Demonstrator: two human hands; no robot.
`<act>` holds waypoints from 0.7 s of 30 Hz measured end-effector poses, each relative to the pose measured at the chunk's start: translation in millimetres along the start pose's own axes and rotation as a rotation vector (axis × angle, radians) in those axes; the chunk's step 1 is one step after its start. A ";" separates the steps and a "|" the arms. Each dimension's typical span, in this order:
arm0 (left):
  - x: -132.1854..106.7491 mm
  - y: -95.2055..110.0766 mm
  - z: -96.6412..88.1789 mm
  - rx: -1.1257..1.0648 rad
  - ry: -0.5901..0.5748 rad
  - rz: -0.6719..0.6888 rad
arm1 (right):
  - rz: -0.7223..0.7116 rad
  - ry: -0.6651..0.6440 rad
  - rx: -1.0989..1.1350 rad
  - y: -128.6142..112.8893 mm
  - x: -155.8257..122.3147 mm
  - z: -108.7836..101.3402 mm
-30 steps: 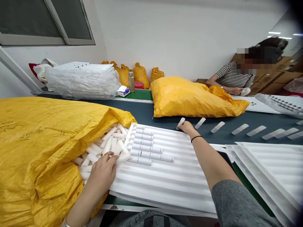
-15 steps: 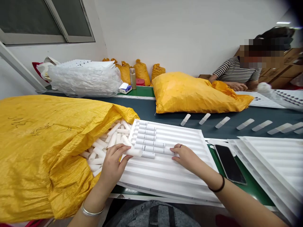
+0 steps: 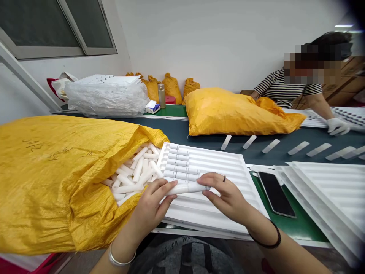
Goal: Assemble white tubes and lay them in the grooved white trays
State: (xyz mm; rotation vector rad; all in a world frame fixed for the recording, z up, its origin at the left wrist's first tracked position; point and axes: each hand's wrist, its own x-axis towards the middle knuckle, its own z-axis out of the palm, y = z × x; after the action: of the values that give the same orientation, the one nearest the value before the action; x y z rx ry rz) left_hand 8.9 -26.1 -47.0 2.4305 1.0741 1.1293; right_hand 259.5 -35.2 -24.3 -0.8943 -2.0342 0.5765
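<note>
My left hand (image 3: 152, 207) pinches the left part of a plain white tube (image 3: 181, 188), held level over the tray. My right hand (image 3: 228, 196) grips a short white tube (image 3: 198, 187) that meets the plain one end to end; whether one sits inside the other I cannot tell. Below them is the white ridged tray (image 3: 222, 161), with several printed white tubes (image 3: 178, 161) lying in its grooves on the left side. Left of the tray, loose white tubes (image 3: 139, 171) spill from the mouth of a yellow sack (image 3: 71, 163).
A phone (image 3: 276, 194) lies right of the tray, beside stacked white trays (image 3: 327, 190). Several white tubes (image 3: 270, 146) stand along the dark belt (image 3: 173, 129). Behind it lie a full yellow sack (image 3: 228, 110) and a plastic-wrapped stack (image 3: 105, 97). A co-worker's gloved hand (image 3: 338, 126) is far right.
My right hand has lifted its tube off the tray, and my left hand has moved right, bringing the plain tube against it. The co-worker's gloved hand has reached out toward the belt.
</note>
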 end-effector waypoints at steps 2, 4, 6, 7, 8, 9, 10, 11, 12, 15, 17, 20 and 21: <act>0.8 3.6 -0.7 -0.018 -0.047 0.035 | -0.078 -0.053 -0.031 0.5 2.1 -0.5; 1.9 6.7 0.0 -0.046 -0.074 0.045 | -0.093 -0.078 -0.036 1.6 4.4 0.5; 3.1 9.2 1.3 -0.062 -0.073 0.035 | -0.082 -0.073 -0.041 2.1 6.2 1.7; 3.4 10.3 1.8 -0.069 -0.070 0.029 | -0.081 -0.067 -0.042 2.0 6.6 2.0; 3.4 11.4 2.4 -0.079 -0.072 0.023 | -0.084 -0.060 -0.040 1.4 6.5 1.9; 2.8 12.5 2.9 -0.092 -0.079 0.019 | -0.091 -0.057 -0.038 0.4 6.0 1.7; 1.8 13.6 3.7 -0.108 -0.086 0.014 | -0.101 -0.059 -0.032 -0.9 5.2 1.4; 0.3 14.7 4.8 -0.126 -0.093 0.010 | -0.112 -0.067 -0.027 -2.3 4.1 1.4; -1.4 15.5 6.5 -0.143 -0.101 0.005 | -0.121 -0.080 -0.024 -3.4 3.3 1.9; -5.9 14.2 13.4 -0.137 -0.158 -0.034 | -0.132 -0.196 -0.125 1.4 6.3 6.4; -6.5 7.7 16.6 -0.061 -0.200 -0.088 | -0.062 -0.281 -0.330 17.2 17.6 8.6; -4.3 -13.5 13.3 0.141 -0.152 -0.215 | 0.276 -0.225 -0.640 63.0 50.6 0.2; -3.7 -23.1 10.2 0.210 -0.102 -0.261 | 0.377 -0.163 -0.683 82.4 63.8 -6.4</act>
State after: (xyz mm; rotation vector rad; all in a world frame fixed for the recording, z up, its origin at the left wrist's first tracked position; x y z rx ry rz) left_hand 3.0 -11.9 -67.4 2.3767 1.4901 0.8378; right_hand 270.4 66.9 -43.3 -1.7024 -2.2596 0.1311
